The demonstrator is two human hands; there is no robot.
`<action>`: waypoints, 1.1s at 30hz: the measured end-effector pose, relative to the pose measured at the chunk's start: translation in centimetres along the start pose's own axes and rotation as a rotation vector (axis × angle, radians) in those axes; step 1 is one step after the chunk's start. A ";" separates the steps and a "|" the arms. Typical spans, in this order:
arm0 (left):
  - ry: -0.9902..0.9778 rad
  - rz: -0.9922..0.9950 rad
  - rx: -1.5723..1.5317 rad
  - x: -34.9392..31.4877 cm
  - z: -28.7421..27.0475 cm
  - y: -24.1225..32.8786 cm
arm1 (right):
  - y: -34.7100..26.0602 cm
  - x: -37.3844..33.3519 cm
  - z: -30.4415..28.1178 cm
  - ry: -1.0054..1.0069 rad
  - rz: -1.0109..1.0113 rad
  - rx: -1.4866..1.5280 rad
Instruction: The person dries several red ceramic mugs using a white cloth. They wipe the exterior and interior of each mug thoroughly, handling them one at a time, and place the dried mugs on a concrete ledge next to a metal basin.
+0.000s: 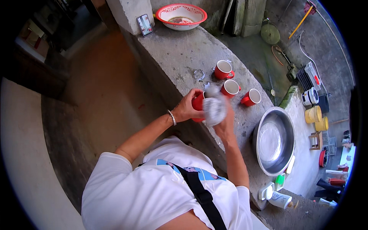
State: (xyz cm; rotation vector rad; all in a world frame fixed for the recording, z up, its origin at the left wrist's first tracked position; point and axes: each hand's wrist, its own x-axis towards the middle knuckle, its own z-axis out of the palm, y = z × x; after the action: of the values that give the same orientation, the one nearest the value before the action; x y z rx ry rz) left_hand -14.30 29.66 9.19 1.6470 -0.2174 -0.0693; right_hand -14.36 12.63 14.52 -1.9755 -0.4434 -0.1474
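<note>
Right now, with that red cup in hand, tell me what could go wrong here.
1. The left hand holds the red cup over the concrete ledge while the right hand works a blurred pale cloth on it; the cup could slip and break.
2. Three red cups stand close by; an elbow or the cloth might knock one off.
3. The phone leans at the ledge's corner and could fall.
</note>
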 end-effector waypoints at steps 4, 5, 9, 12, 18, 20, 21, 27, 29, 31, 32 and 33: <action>-0.131 0.250 0.380 -0.6 -0.9 3.3 | -0.9 -0.8 -0.3 -0.335 0.180 0.097; -0.190 0.317 0.454 -0.5 -1.1 3.8 | -0.6 -1.0 -0.1 -0.348 0.220 0.264; -0.364 0.356 0.484 0.8 -1.4 4.9 | 0.8 -2.3 0.8 -0.195 0.456 0.753; -0.155 0.461 0.397 1.2 -1.2 5.5 | 0.8 -2.0 0.5 -0.125 0.608 1.215; 0.046 0.261 -0.032 1.3 -0.1 4.3 | 0.7 -2.8 2.7 0.147 0.586 1.374; -0.019 0.098 -0.183 2.3 -0.4 4.3 | 1.8 -3.6 3.2 0.134 0.403 1.195; -0.051 0.010 -0.257 2.6 -0.5 4.2 | 2.3 -4.0 3.1 0.120 0.287 1.000; -0.356 -0.547 -0.650 4.7 -1.4 1.9 | 6.2 -1.5 0.2 -0.417 -0.616 -0.256; -0.394 -0.547 -0.695 4.7 -1.4 1.7 | 6.2 -2.1 0.3 -0.370 -0.577 -0.244; -0.353 -0.469 -0.793 4.4 -1.2 1.8 | 5.0 -2.8 0.6 -0.212 -0.272 -0.003; -0.331 -0.409 -0.818 3.8 -1.0 2.0 | 4.5 -3.3 0.8 -0.143 0.007 0.179; -0.310 -0.353 -0.843 3.0 -0.6 2.3 | 3.8 -3.5 1.2 -0.068 0.291 0.361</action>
State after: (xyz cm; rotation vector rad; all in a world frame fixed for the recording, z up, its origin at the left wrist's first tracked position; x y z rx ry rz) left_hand -11.48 29.57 11.82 0.8085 -0.1027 -0.6058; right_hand -16.30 11.39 9.74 -1.6689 -0.2038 0.1746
